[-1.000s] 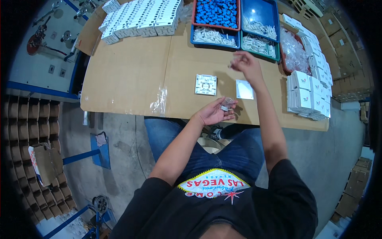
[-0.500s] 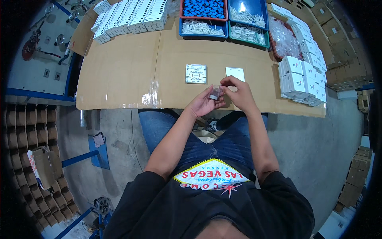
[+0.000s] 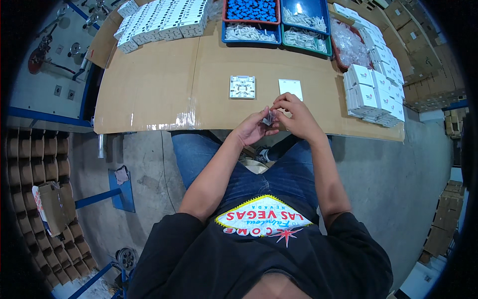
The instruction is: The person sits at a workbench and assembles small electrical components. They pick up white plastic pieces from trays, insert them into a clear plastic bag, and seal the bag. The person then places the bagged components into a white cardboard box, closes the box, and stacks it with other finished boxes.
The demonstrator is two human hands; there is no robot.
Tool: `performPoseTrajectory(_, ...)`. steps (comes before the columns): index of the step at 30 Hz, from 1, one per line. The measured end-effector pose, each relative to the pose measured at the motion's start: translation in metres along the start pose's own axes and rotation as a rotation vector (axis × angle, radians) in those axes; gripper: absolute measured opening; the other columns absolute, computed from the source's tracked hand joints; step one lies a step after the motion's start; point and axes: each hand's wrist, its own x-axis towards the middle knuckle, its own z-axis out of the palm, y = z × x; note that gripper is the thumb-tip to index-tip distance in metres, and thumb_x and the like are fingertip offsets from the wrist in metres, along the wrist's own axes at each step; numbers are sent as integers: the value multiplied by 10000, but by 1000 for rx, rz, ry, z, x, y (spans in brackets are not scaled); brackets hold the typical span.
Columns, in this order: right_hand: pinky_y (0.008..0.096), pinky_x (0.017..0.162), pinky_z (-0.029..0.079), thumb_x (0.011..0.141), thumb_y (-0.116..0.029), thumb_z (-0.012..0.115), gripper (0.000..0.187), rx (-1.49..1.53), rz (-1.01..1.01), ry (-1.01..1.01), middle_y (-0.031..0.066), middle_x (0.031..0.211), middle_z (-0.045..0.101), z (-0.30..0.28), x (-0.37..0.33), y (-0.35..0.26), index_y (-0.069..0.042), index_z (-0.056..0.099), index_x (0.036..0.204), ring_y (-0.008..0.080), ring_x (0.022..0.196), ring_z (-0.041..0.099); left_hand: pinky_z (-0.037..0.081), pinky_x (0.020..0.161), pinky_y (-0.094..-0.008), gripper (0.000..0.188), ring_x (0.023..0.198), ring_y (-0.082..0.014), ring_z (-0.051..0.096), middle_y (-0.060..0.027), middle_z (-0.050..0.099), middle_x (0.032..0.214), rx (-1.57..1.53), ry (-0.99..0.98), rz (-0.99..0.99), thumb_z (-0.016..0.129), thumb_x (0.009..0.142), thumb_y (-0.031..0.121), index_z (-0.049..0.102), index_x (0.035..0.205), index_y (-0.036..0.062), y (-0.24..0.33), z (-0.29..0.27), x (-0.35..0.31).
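Near the table's front edge, my left hand [image 3: 252, 130] and my right hand [image 3: 297, 118] meet around a small clear plastic bag [image 3: 268, 119]. The left fingers cup it from below and the side. My right fingertips pinch at its upper right edge. What is inside the bag is too small to make out. Just beyond the hands lies a square white wall-plate base [image 3: 242, 87] with a moulded face. To its right is a flat white square cover plate [image 3: 290, 88], partly behind my right hand.
Rows of white boxed units [image 3: 162, 22] stand at the back left of the cardboard-covered table [image 3: 144, 84]. Trays of blue parts [image 3: 251, 11] and white plugs [image 3: 249, 33] sit at the back. A bin of clear bags [image 3: 348, 42] and stacked white plates [image 3: 371, 94] are on the right.
The bag is more crumpled between my hands, and my right fingers have drawn in closer over it. The whole view has shifted slightly.
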Motion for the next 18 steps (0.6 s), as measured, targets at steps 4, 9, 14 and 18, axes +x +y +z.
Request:
performPoseTrajectory(4,356,838,532,874,-111,729,196,146,52,-39,111,1059,643,2,-4,-2,14,708,1024,233,904,643,536,971,-393,475,1087,-188,651,-65,674,1135,63,24,2,479,1047,523,638,1213,107,8,23,-8)
performPoseTrajectory(9,309,796,548,902,-37,699,173,421,261,-67,66,1055,680,5,-7,-6,23,711,1064,148,868,652,530,945,-378,490,1071,-174,646,-63,664,1165,96,-153,55,476,1060,490,616,1280,74,11,18,-15)
performPoseTrajectory(14,265,755,562,917,-4,685,179,662,206,-21,77,1075,719,2,-12,-2,42,712,1088,121,826,671,521,911,-315,345,1037,-144,660,-54,694,1130,459,66,210,548,1063,318,638,1246,40,18,51,-35)
performPoseTrajectory(18,270,765,563,915,-6,692,166,736,269,-13,85,1059,725,0,-12,-10,48,715,1070,119,879,676,515,886,-267,251,1024,-116,661,-40,723,1053,498,156,320,594,1042,209,661,1203,28,16,59,-42)
